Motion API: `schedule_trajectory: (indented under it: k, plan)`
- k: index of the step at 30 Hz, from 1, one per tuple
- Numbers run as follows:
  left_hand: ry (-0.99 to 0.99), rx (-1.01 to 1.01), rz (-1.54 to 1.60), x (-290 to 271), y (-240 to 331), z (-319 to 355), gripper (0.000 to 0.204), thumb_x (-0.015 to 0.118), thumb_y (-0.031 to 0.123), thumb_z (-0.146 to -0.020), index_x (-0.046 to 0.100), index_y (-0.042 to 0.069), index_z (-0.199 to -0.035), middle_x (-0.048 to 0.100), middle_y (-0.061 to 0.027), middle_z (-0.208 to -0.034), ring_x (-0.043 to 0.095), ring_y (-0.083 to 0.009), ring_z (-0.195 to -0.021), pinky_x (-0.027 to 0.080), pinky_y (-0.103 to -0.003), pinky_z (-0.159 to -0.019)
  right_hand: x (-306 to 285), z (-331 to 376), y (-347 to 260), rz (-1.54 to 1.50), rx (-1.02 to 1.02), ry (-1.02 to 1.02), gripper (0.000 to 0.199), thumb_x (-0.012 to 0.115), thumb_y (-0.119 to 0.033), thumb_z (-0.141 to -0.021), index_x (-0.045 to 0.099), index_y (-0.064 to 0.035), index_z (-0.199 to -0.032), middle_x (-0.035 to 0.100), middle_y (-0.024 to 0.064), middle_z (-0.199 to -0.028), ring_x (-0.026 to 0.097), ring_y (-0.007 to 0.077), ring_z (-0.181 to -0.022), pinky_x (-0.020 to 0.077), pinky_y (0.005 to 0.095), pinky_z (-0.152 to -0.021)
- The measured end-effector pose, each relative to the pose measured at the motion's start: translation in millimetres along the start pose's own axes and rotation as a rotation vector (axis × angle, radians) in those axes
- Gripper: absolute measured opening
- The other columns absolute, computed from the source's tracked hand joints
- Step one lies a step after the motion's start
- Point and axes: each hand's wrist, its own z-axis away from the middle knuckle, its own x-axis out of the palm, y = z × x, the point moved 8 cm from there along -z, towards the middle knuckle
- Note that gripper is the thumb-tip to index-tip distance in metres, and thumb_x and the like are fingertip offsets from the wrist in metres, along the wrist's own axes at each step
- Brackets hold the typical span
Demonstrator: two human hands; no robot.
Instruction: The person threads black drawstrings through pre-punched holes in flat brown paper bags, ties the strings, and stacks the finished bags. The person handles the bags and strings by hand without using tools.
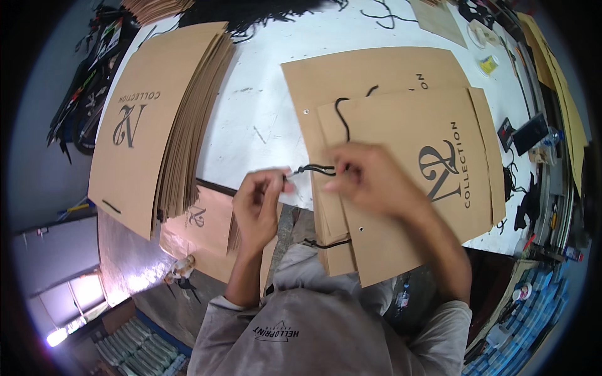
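Note:
Black cord (pixel 316 168) stretches in a doubled strand between my two hands. One end is pinched in the fingertips of my left hand (pixel 258 203), over the table's near edge. My right hand (pixel 376 178), somewhat blurred, is closed on the cord above a brown paper bag (pixel 407 156) with dark printing. Another length of black cord (pixel 342 119) curves up from behind the right hand across this bag. A small punched hole (pixel 361 229) shows near the bag's near edge. More brown bags lie beneath it, one with a short cord (pixel 327 244) at its edge.
A thick stack of flat brown bags (pixel 144 119) stands on the white table (pixel 251 113) at left. Black cords (pixel 263 12) are heaped at the far edge. A yellow-labelled tub (pixel 488 64) and a phone-like dark object (pixel 530 133) lie at right. A cat (pixel 180 269) is below left.

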Motion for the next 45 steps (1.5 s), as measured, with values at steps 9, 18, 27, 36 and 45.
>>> schedule_trajectory:
  k: [9, 18, 27, 36, 45]
  plan:
    - [-0.261, -0.137, -0.239, 42, 0, 42, 0.019, 0.077, 0.012, -0.093, 0.068, -0.002, -0.104, 0.072, -0.0044, -0.076, 0.065, -0.0088, -0.06, 0.047, -0.024, -0.052, -112, -80, 57, 0.613, 0.001, 0.186, 0.011, 0.067, -0.005, -0.092, 0.067, -0.0018, -0.102, 0.062, 0.0169, -0.104, 0.061, 0.0332, -0.102, 0.0495, 0.0418, -0.087]
    - [-0.342, -0.189, -0.249, 89, 9, 40, 0.016, 0.077, 0.009, -0.093, 0.067, -0.002, -0.096, 0.072, -0.0042, -0.073, 0.064, -0.0046, -0.058, 0.048, -0.023, -0.051, -70, 42, 39, -0.357, 0.109, 0.442, 0.02, 0.063, -0.007, -0.1, 0.064, 0.0052, -0.116, 0.064, 0.0035, -0.089, 0.06, 0.0075, -0.081, 0.0488, 0.0234, -0.07]
    - [-0.475, -0.482, 0.367, 90, -10, 31, 0.021, 0.05, 0.0, -0.105, 0.049, -0.002, -0.126, 0.07, -0.0158, -0.115, 0.072, -0.0196, -0.1, 0.062, -0.033, -0.083, 10, 111, 33, -0.713, 0.006, 0.479, 0.018, 0.066, 0.006, -0.096, 0.064, 0.0061, -0.115, 0.069, 0.0086, -0.097, 0.066, 0.0116, -0.086, 0.0538, 0.0255, -0.077]
    - [-0.54, -0.452, 0.383, 94, -10, 39, 0.045, 0.052, -0.015, -0.094, 0.042, 0.003, -0.133, 0.066, -0.0097, -0.113, 0.066, -0.0108, -0.095, 0.055, -0.025, -0.08, 8, 106, 23, -0.267, -0.149, 0.529, 0.015, 0.069, 0.01, -0.089, 0.076, 0.0014, -0.099, 0.071, 0.012, -0.093, 0.068, 0.0148, -0.075, 0.0515, 0.025, -0.061]
    - [-0.536, -0.486, 0.364, 95, -13, 39, 0.044, 0.062, -0.015, -0.094, 0.042, -0.001, -0.13, 0.068, -0.0166, -0.114, 0.071, -0.0159, -0.097, 0.06, -0.027, -0.078, 10, 106, 15, -0.11, -0.176, 0.569, 0.016, 0.075, 0.01, -0.084, 0.075, 0.0024, -0.098, 0.071, 0.0127, -0.092, 0.067, 0.0172, -0.077, 0.0519, 0.0265, -0.064]
